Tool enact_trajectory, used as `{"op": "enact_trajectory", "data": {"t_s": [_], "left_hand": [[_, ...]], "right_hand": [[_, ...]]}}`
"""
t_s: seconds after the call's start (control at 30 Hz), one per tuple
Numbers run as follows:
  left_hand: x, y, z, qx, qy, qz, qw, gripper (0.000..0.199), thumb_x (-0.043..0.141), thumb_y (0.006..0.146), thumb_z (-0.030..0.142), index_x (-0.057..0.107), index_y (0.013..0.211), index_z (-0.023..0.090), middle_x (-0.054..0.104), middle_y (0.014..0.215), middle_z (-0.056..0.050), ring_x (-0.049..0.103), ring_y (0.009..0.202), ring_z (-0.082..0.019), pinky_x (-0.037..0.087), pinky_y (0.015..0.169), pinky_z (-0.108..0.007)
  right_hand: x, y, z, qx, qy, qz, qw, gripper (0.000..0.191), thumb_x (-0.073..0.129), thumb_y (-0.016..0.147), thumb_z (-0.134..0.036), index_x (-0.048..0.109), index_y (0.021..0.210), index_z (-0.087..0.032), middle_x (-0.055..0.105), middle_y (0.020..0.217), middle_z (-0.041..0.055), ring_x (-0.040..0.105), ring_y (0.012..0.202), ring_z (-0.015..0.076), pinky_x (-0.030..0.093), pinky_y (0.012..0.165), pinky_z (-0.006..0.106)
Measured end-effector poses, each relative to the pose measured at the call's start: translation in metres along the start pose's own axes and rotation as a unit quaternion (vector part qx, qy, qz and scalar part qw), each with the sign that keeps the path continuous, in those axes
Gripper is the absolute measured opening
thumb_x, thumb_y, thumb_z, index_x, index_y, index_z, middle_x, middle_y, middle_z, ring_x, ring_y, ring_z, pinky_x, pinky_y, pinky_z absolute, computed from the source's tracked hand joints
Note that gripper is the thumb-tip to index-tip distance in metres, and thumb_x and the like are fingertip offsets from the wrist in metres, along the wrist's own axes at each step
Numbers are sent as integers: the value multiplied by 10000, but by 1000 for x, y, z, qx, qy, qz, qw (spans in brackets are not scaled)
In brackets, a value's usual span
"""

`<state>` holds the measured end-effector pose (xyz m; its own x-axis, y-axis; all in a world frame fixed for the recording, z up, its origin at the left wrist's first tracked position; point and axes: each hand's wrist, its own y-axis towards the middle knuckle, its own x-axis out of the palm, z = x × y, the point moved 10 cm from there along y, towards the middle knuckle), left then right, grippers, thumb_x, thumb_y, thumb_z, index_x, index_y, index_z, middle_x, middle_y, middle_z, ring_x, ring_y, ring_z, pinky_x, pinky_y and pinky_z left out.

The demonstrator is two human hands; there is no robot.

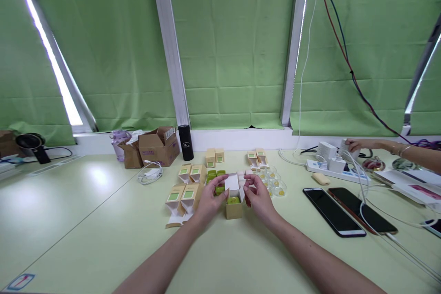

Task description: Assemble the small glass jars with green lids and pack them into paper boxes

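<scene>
In front of me a small kraft cardboard box point(234, 212) stands upright on the table with its top open and its white inner flaps raised. Inside it sits a round green item point(233, 200). My left hand point(211, 197) pinches the box's left side near the raised flap. On the other side, the thumb and fingers of my right hand point(260, 198) close on the right flap. Behind my left hand are several green containers point(211, 174), partly hidden. Several clear plastic pieces with yellow centres point(275, 183) lie beyond my right hand, near some pale pink-white pieces point(240, 175).
Open small boxes point(186, 196) stand left of my left hand; more boxes point(257, 158) are farther back. A black tumbler point(186, 143) and brown carton point(159, 146) stand behind. Phones point(333, 212) and cables lie right, where another person's hand point(354, 144) touches a charger at the power strip point(339, 172).
</scene>
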<state>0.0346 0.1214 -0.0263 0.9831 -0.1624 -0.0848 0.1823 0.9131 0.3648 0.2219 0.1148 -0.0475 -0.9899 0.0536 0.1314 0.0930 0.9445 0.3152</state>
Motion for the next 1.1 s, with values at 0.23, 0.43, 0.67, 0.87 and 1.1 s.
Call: {"op": "enact_trajectory", "data": {"t_s": [0.23,0.43,0.67,0.87,1.1], "left_hand": [[2,-3,-1,-9,27,-2,1000,596,814,829,267,679,1404,183,663,1410,-170,611,1307,-329,494,1116,-468],[2,-3,0,3,50,0,999,590,793,819,214,684,1399,199,669,1362,-152,609,1295,-326,483,1126,-470],[1,0,-6,9,63,7,998,602,788,786,187,697,1379,225,669,1353,-131,611,1295,-316,484,1127,-457],[0,1,-6,15,85,7,996,598,764,793,203,688,1385,222,664,1353,-133,610,1284,-322,484,1135,-490],[1,-2,1,30,100,11,995,575,746,808,194,689,1379,223,666,1339,-134,624,1272,-316,502,1128,-490]], "right_hand": [[2,-1,3,6,8,-11,1000,399,679,782,-394,555,1131,-245,534,904,-49,496,517,89,386,407,224],[4,-1,4,9,32,-18,999,407,693,769,-362,545,1132,-252,540,894,-61,485,476,73,370,387,212],[9,-3,3,18,41,-27,999,435,705,759,-386,531,1136,-255,527,885,-73,474,458,61,362,382,209],[13,-4,5,28,30,-46,998,486,727,767,-432,498,1163,-268,522,941,-63,469,471,56,351,386,209],[16,-7,14,52,0,-63,997,576,757,765,-480,472,1224,-279,492,1012,-38,480,541,68,355,426,210]]}}
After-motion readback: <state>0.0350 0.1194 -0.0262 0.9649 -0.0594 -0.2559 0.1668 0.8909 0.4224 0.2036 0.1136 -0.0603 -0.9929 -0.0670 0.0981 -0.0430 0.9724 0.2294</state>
